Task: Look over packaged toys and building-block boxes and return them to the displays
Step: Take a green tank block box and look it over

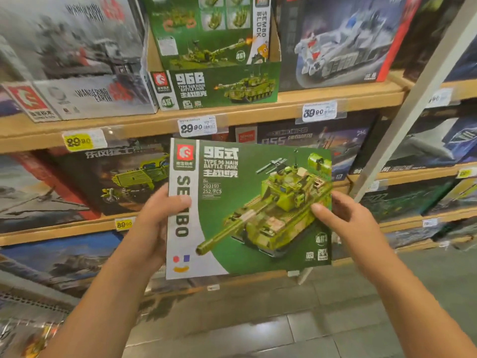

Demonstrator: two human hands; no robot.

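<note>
I hold a green building-block box (247, 208) upright in front of the shelves, its front showing a green tank and the words "Type 96 Main Battle Tank". My left hand (157, 223) grips its left white edge, thumb on the front. My right hand (346, 223) grips its right edge, thumb pressed on the tank picture. Above it, on the upper wooden shelf (232, 117), stands a green cardboard display tray (216, 86) marked "96B" with similar green boxes (206, 32) inside.
Larger block boxes fill the shelves: a grey one (74, 60) at upper left, a white tank box (343, 40) at upper right, darker ones below. Price tags (197, 126) hang on shelf edges. A white upright post (413, 104) runs diagonally at right. Tiled floor (258, 326) lies below.
</note>
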